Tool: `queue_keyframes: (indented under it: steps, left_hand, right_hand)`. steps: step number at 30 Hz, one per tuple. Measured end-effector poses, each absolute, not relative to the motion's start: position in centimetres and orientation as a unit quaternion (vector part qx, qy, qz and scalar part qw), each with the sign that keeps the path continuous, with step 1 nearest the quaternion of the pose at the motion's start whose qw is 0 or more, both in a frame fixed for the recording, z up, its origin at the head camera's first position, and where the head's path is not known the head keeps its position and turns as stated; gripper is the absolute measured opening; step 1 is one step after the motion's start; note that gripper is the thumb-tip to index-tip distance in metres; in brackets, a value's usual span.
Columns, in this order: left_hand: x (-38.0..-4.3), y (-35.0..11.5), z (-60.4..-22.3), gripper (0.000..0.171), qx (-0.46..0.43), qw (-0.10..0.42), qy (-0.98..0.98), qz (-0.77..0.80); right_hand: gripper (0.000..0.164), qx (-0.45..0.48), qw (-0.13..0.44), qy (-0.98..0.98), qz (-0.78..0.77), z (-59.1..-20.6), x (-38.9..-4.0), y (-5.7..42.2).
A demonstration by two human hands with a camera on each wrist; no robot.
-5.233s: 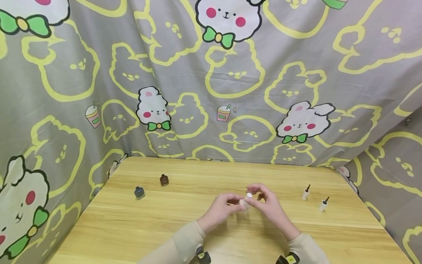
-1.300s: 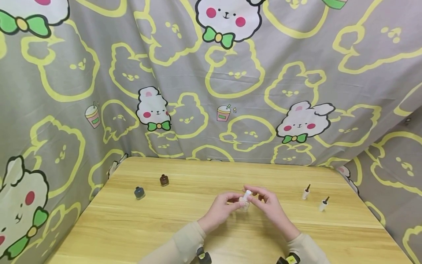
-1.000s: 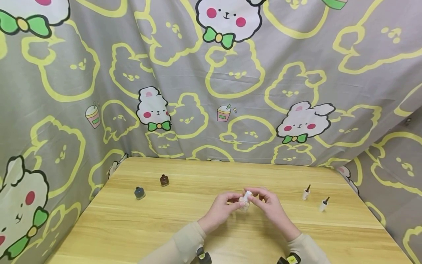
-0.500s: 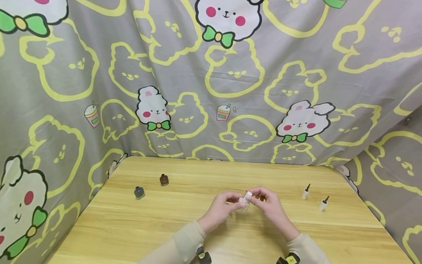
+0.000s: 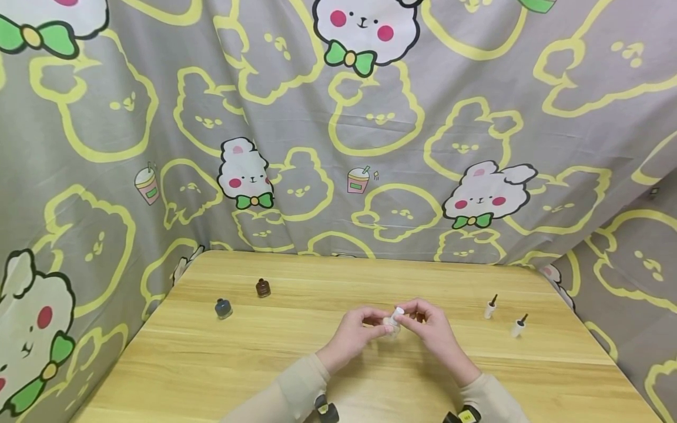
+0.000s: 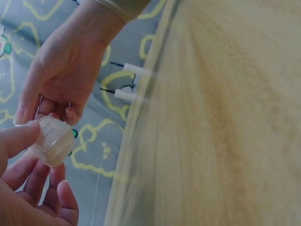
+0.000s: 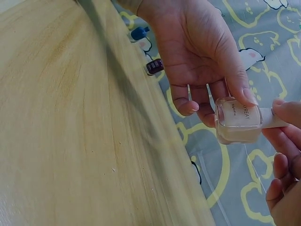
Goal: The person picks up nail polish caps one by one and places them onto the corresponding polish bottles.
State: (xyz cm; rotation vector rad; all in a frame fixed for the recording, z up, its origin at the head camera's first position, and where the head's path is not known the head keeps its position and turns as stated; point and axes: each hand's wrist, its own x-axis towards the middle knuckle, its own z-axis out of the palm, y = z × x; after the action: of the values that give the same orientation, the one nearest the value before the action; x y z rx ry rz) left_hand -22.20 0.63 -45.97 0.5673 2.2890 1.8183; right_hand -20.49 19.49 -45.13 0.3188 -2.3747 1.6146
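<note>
My left hand (image 5: 357,338) grips a small nail polish bottle (image 7: 239,129) with pale, whitish contents and a printed label, thumb on one face and fingers around the other side. At its neck is a white cap (image 7: 271,117), which my right hand (image 5: 431,329) pinches between thumb and fingers. The bottle is held tilted over the middle of the table, cap up and slightly to the right in the head view. In the left wrist view the bottle (image 6: 52,141) hides most of the cap. Whether the cap is fully seated cannot be told.
To the left on the wooden table (image 5: 238,364) stand a dark blue polish bottle (image 5: 224,309) and a dark brown one (image 5: 262,288), both without white caps. Two white brush caps (image 5: 491,308) (image 5: 519,326) stand at right, brushes up. A patterned curtain (image 5: 338,129) surrounds the table.
Since the earliest frame the bottle and cap have tilted so more of the cap's side shows. My right fingers have shifted around the cap, apart and back in. The other bottles and brush caps stay put.
</note>
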Motion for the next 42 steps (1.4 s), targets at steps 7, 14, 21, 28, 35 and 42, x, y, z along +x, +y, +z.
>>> queue_keyframes:
  steps: [7,14,21,28,35,42]
  left_hand:
    - [-22.2,0.6,-45.9,0.026,0.193,0.081,0.761,0.614]
    - [-22.2,0.3,-45.6,0.026,0.189,0.085,0.755,0.622]
    - [-22.6,-0.2,-45.1,0.026,0.189,0.07,0.763,0.614]
    - [-23.3,-0.9,-44.4,0.028,0.176,0.062,0.766,0.615]
    - [-24.2,-1.7,-43.8,0.03,0.163,0.048,0.76,0.627]
    - [-25.1,-2.6,-43.0,0.031,0.152,0.028,0.758,0.634]
  right_hand:
    - [0.015,0.137,0.138,-0.809,0.554,-44.9,-20.3,19.5]
    - [0.014,0.156,0.136,-0.809,0.551,-44.8,-20.5,19.8]
    - [0.017,0.151,0.13,-0.802,0.563,-44.1,-20.7,20.8]
    - [0.02,0.125,0.132,-0.798,0.575,-43.1,-20.7,21.8]
    - [0.019,0.127,0.157,-0.789,0.58,-42.4,-20.7,22.7]
    - [0.022,0.124,0.173,-0.784,0.583,-41.6,-20.6,23.4]
